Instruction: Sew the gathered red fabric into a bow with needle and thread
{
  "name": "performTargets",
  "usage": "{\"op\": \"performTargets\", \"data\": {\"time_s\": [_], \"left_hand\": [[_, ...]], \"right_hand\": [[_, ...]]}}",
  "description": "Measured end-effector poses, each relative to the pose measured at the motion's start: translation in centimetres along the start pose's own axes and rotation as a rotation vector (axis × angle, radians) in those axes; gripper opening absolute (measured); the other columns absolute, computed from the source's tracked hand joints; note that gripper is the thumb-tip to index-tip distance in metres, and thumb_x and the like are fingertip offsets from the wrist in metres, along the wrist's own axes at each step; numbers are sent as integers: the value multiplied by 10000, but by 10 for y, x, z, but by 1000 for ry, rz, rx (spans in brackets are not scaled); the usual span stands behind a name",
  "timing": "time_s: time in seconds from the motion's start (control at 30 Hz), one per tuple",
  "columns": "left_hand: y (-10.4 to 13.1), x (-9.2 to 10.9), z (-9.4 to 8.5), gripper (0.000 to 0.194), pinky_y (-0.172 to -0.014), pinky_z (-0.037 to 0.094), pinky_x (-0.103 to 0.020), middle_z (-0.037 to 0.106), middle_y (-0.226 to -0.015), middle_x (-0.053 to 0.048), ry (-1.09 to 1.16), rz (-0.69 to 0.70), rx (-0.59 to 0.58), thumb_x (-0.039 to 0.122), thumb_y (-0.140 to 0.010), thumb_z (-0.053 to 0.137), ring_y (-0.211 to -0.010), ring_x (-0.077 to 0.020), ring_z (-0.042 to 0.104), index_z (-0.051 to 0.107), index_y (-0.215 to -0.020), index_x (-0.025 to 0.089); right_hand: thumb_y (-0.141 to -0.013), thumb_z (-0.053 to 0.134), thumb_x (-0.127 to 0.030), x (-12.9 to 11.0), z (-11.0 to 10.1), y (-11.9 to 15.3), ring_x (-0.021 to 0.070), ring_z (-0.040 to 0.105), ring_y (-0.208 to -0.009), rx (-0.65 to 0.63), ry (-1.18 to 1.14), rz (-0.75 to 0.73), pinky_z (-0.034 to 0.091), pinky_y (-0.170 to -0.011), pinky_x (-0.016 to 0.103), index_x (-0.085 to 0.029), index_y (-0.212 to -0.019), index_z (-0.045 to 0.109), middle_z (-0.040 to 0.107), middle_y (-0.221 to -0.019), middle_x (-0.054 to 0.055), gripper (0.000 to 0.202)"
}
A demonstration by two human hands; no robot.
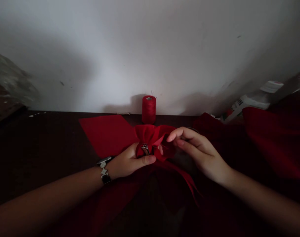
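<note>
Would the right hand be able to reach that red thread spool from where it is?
Probably yes. The spool stands upright near the wall, beyond the gathered red cloth; its upper part is uncovered, so the right hand might go over the cloth.

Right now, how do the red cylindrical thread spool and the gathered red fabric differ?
The red cylindrical thread spool stands upright, unheld; the gathered red fabric is clasped in the left hand. The spool is a neat cylinder; the fabric spreads in uneven ruffles. Both are red.
</note>
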State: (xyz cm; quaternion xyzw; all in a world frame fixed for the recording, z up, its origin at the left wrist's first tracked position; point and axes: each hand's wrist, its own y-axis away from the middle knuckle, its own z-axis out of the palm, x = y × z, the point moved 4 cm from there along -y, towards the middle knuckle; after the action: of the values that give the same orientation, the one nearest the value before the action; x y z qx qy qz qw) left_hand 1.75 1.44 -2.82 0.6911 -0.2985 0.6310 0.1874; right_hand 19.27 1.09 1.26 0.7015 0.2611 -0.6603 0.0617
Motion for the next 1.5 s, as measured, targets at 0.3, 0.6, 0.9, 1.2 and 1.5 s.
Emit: {"op": "performTargets", "data": {"time_s": [0.3, 0.6, 0.9, 1.2, 1.5], "left_hand": [[1, -1, 6, 313, -899, 480, -315, 655, -1061, -59, -62, -32, 35, 330, -841, 632, -949, -181, 603, 571, -1103, 170], [-1, -4, 13, 263, -813, 486, -277, 614, -906, -25, -225, -23, -15, 335, -831, 629, -833, -150, 558, 572, -1011, 151], [1, -3, 14, 266, -826, 484, -288, 616, -932, -35, -240, -24, -15, 341, -850, 606, -852, -151, 562, 553, -1035, 157], [-1, -6, 13, 360, -916, 469, -331, 632, -1100, -81, -278, -16, -26, 361, -858, 613, -973, -183, 587, 540, -1149, 162], [-1, -3, 15, 417, -956, 455, -341, 629, -1173, -82, -234, 2, -29, 335, -849, 627, -1045, -202, 586, 522, -1215, 164]], "right_hand": [[-825, 668, -259, 22, 3, -1, 99, 611, -577, 5, -118, 155, 475, -492, 202, -176, -841, 690, 679, -696, 16, 87], [-873, 612, -238, 24, 5, 2, 74, 494, -583, -15, 89, -18, 412, -563, 196, -174, -743, 575, 568, -647, -33, 150], [-947, 464, -186, 27, 7, 2, 97, 519, -701, -106, 79, -66, 435, -678, 223, -194, -777, 502, 555, -742, -16, 174], [-894, 581, -217, 26, 6, 1, 81, 562, -625, -39, 154, -125, 462, -623, 201, -171, -709, 578, 603, -662, -17, 191], [-870, 615, -187, 24, 4, 6, 82, 570, -599, 89, 123, -193, 472, -603, 188, -174, -687, 607, 632, -636, -17, 184]]}}
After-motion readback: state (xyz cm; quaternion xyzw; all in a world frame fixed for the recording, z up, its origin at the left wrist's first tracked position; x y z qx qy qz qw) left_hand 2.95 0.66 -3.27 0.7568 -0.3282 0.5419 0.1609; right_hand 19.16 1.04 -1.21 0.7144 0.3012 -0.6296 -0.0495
